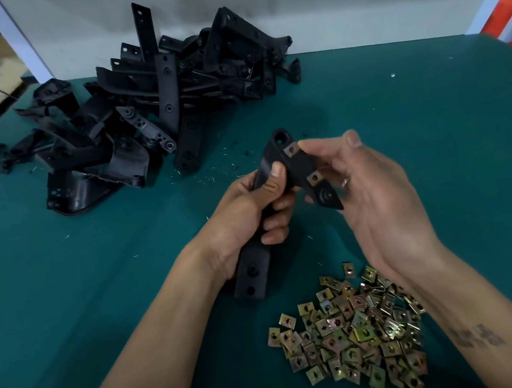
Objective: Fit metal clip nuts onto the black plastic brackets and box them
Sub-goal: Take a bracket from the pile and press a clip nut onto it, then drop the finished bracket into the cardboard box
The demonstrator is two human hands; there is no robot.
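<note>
The left hand (244, 216) wraps its fingers (278, 223) round the middle of one black bracket (281, 172) and holds it up over the green counter (431, 145). The right hand (373, 188) is at the top end of the bracket, with its fingertips on a clip nut (291, 149) sitting at the bracket's edge. Its other fingers curl loosely behind the bracket. A second nut (314, 177) is already on, lower down.

To do this step well, I think the left hand should grip hard so the bracket does not wobble. The right hand should push the nut straight on until its hole sits over the bracket's hole (a crooked nut may pop off).

More nuts lie in a loose pile (355, 328) near the right arm. More brackets lie in a heap (146, 110) at the far side of the counter. I see no box here, so nothing is packed as far as I can tell.
</note>
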